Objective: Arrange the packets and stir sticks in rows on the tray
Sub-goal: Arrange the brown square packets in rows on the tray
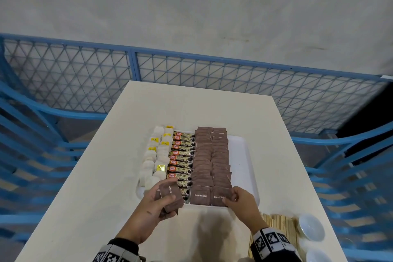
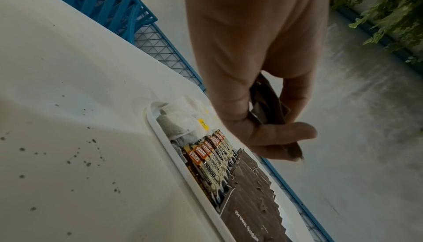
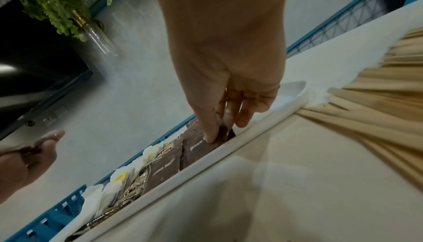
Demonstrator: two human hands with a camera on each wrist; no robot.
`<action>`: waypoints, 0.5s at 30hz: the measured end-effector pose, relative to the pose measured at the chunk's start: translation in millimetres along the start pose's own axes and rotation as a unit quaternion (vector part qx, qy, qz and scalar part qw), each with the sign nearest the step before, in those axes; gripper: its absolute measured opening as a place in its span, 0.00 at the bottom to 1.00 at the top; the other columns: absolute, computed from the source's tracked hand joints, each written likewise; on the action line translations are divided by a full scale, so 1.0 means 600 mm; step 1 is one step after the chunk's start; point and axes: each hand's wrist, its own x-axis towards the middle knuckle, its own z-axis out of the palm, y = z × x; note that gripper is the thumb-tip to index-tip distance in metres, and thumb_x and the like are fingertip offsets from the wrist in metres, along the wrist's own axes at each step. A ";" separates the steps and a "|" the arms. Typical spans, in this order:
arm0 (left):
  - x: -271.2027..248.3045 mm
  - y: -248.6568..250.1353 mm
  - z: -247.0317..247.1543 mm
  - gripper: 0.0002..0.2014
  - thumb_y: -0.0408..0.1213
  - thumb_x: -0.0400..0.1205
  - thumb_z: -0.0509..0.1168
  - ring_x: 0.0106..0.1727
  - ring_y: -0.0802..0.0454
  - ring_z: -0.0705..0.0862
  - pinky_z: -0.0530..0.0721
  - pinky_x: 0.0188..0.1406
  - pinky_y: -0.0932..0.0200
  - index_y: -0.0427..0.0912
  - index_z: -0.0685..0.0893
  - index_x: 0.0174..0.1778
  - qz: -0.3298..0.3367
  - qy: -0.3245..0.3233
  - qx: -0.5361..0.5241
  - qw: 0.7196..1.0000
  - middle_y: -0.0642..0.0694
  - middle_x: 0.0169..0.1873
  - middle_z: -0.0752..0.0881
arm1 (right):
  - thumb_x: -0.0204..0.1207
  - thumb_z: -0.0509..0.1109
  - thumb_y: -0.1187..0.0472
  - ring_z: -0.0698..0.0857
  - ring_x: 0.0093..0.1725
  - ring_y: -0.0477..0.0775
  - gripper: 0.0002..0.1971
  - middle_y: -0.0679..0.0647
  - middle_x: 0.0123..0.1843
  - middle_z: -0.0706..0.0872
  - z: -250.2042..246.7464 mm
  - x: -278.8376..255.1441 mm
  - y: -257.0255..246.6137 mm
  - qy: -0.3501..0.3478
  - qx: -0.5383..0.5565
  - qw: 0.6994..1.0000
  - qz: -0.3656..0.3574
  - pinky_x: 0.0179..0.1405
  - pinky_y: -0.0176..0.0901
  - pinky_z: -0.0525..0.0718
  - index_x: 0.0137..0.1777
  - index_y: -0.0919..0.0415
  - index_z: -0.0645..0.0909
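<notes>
A white tray point(image 1: 246, 161) on the table carries rows of white tea bags point(image 1: 148, 164), coffee granule sticks point(image 1: 182, 155) and two rows of brown sugar packets point(image 1: 210, 155). My left hand point(image 1: 153, 208) grips a small stack of brown sugar packets point(image 1: 170, 198) just above the tray's near left corner; the left wrist view shows the stack of brown sugar packets point(image 2: 267, 106) between thumb and fingers. My right hand point(image 1: 240, 200) pinches the nearest brown sugar packet point(image 1: 219, 195) of the right row at the tray's front edge; the right wrist view shows that pinched packet point(image 3: 201, 146). Wooden stir sticks point(image 1: 278, 227) lie on the table to the right.
Two white bowls point(image 1: 312, 227) stand at the table's near right corner beside the stir sticks. The tray's right strip point(image 1: 240, 151) is bare. Blue mesh fencing point(image 1: 212, 78) and blue chairs ring the table. A vase of greenery point(image 3: 68, 1) stands beyond.
</notes>
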 end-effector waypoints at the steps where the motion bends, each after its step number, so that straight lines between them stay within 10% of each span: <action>1: -0.001 0.002 0.001 0.18 0.25 0.80 0.63 0.43 0.46 0.84 0.84 0.32 0.64 0.50 0.82 0.60 0.001 -0.002 0.002 1.000 0.40 0.49 0.84 | 0.70 0.74 0.63 0.70 0.30 0.44 0.16 0.47 0.29 0.72 0.001 0.001 -0.002 0.003 -0.008 1.000 0.000 0.28 0.29 0.70 0.30 0.53 0.68; 9: -0.009 0.012 0.010 0.20 0.29 0.71 0.74 0.31 0.48 0.85 0.81 0.28 0.64 0.48 0.83 0.58 0.008 -0.014 0.009 1.000 0.40 0.43 0.89 | 0.71 0.73 0.57 0.75 0.51 0.49 0.19 0.49 0.51 0.71 0.004 -0.011 -0.038 0.076 -0.017 0.995 -0.065 0.48 0.34 0.72 0.59 0.56 0.72; 15: -0.008 0.014 0.016 0.28 0.34 0.62 0.77 0.28 0.50 0.83 0.78 0.23 0.62 0.42 0.83 0.60 0.011 -0.017 0.022 1.000 0.42 0.39 0.89 | 0.78 0.67 0.51 0.78 0.39 0.36 0.05 0.44 0.42 0.82 -0.003 -0.053 -0.136 -0.125 0.142 0.971 -0.145 0.43 0.28 0.76 0.50 0.49 0.81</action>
